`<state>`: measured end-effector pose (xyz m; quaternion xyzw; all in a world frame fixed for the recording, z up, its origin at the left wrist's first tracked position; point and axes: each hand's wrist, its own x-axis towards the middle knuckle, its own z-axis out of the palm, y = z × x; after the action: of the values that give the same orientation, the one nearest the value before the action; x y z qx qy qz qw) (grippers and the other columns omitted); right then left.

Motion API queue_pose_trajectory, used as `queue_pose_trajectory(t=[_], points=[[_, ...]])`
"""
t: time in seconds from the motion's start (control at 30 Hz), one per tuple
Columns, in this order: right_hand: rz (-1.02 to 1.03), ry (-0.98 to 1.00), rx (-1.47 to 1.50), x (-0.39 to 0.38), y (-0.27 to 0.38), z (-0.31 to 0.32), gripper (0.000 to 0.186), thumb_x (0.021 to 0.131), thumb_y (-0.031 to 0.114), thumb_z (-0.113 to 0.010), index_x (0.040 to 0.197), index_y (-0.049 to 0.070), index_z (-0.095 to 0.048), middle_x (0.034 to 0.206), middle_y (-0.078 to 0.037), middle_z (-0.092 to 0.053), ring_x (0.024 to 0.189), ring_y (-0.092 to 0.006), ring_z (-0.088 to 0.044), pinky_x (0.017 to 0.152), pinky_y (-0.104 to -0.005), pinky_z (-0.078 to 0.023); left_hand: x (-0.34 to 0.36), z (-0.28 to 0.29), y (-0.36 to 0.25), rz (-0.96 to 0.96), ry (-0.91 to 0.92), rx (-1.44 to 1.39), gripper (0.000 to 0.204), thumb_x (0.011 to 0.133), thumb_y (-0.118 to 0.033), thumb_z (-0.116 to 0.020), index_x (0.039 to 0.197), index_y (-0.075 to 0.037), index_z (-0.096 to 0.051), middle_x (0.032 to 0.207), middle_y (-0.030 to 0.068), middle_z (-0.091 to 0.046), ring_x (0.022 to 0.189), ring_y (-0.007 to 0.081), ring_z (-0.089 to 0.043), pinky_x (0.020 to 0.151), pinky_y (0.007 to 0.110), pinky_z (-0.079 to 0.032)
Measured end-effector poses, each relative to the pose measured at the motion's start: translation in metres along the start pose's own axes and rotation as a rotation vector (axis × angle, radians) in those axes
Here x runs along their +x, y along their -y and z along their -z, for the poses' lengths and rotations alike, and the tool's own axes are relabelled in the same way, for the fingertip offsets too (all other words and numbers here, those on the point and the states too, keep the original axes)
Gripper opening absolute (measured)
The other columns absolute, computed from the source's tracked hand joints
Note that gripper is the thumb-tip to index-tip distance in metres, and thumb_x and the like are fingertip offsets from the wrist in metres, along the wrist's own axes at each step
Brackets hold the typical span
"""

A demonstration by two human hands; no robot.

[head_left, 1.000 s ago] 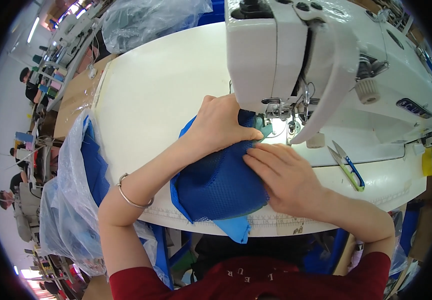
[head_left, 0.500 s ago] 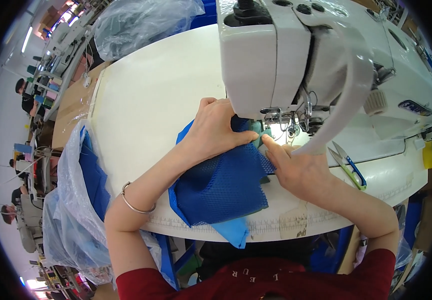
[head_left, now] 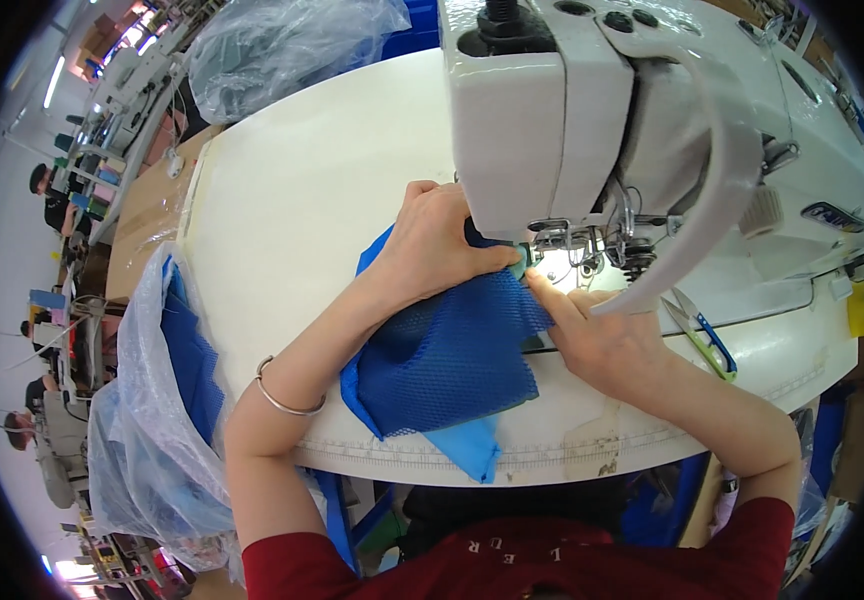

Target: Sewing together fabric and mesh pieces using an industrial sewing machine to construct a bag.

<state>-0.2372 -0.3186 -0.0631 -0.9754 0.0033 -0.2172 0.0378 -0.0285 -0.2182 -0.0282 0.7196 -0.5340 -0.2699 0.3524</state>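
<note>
The left hand (head_left: 432,245) bent palm-down over the blue mesh fabric (head_left: 452,355), thumb stretched to the green strip (head_left: 520,266) beside the sewing machine (head_left: 507,130); the right hand (head_left: 607,335) aimed its index finger there, other fingers curled. Whether either pinched, I could not tell. The fabric lay near the tabletop's (head_left: 312,160) front edge; white surface stretched leftward to the left edge.
</note>
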Motion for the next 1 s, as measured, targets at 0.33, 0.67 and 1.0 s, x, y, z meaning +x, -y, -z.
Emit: queue_pose_trajectory(t=[0.33,0.67,1.0], points=[[-0.082,-0.050,0.120,0.001,-0.003,0.001,0.039,0.082,0.016,-0.065,0.119,0.007,-0.062,0.055,-0.003,-0.054,0.042,-0.0177,-0.054,0.036,-0.0325,-0.038,0.004,-0.002,-0.007,-0.024,-0.007,0.244,0.032,0.065,-0.022,-0.080,0.089,-0.004,-0.070,0.084,0.0106,-0.068,0.084,0.0277,-0.062,0.092,0.039,-0.037],[-0.098,-0.036,0.104,0.001,0.001,0.006,0.037,0.084,0.018,-0.064,0.119,0.004,-0.062,0.051,-0.003,-0.054,0.041,-0.0188,-0.055,0.039,-0.0328,-0.040,0.010,-0.005,-0.005,-0.233,-0.147,0.356,0.034,0.058,-0.016,-0.081,0.087,-0.004,-0.070,0.082,0.0111,-0.067,0.085,0.0305,-0.061,0.082,0.041,-0.045],[-0.131,0.074,0.035,0.002,0.001,0.006,0.039,0.087,0.025,-0.062,0.123,0.010,-0.062,0.051,-0.001,-0.053,0.041,-0.0180,-0.053,0.039,-0.0343,-0.038,0.006,-0.007,0.005,-0.183,-0.148,0.336,0.026,0.065,-0.015,-0.077,0.088,-0.004,-0.070,0.085,0.0100,-0.068,0.088,0.0311,-0.059,0.090,0.043,-0.040]])
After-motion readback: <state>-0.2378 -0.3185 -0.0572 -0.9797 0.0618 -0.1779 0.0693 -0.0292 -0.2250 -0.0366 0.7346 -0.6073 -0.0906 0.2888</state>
